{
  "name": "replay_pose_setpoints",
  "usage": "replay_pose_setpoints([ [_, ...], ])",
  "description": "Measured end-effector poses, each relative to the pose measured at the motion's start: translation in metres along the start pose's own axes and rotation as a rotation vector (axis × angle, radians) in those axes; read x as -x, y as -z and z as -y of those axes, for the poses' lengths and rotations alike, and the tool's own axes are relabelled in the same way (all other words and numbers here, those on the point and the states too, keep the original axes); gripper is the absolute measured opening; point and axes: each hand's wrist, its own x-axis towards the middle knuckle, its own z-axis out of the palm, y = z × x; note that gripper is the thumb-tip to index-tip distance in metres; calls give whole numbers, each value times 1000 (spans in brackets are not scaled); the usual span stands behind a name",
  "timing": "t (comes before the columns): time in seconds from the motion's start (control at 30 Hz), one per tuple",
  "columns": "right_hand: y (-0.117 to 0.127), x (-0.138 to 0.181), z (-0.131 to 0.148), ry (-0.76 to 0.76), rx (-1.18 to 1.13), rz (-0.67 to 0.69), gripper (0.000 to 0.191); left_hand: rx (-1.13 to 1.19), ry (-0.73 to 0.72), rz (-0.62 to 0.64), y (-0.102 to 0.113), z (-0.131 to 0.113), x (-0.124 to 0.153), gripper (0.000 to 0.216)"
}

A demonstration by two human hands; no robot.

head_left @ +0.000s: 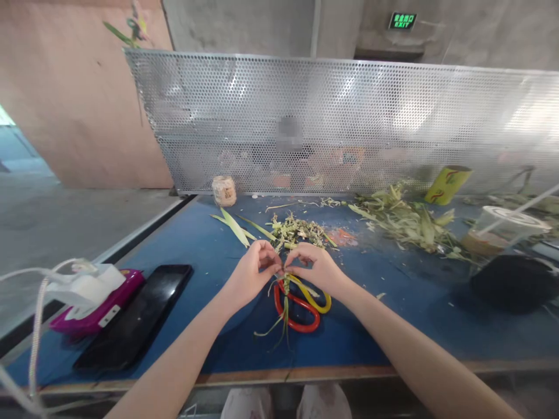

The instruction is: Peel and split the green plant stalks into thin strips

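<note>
Over the blue tabletop [183,326], my left hand [257,269] and my right hand [315,269] meet at their fingertips. Both pinch the upper end of a small braided bundle of green plant strips [286,288], whose loose ends trail toward me. Just how the strips run between the fingers is too small to see. Beneath the bundle lies a pair of scissors with one red handle [301,326] and one yellow handle [321,302]; the blades are hidden. Beyond my hands is a heap of dried plant bits [299,230].
A phone [135,314] and a magenta power strip [100,299] with plugs and cables lie left. Pale leaves [236,227] and a twine roll [224,191] sit farther back. On the right are husks [410,218], a yellow can [448,185] and a cup [498,233]. A perforated metal panel [244,116] stands behind.
</note>
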Motion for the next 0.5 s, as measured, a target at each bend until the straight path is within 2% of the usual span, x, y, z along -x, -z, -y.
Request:
replay_pose_setpoints([
  [0.13, -3, 0, 1, 11, 38, 23, 6, -42, -13, -28, 2, 6, 0, 19],
  [0.37, -12, -2, -5, -86, 103, -26, 17, -141, 18, -144, 4, 10, -2, 18],
  [0.5, -16, -4, -9, -109, 99, -25, 15, -229, 38, -150, 4, 8, -1, 17],
])
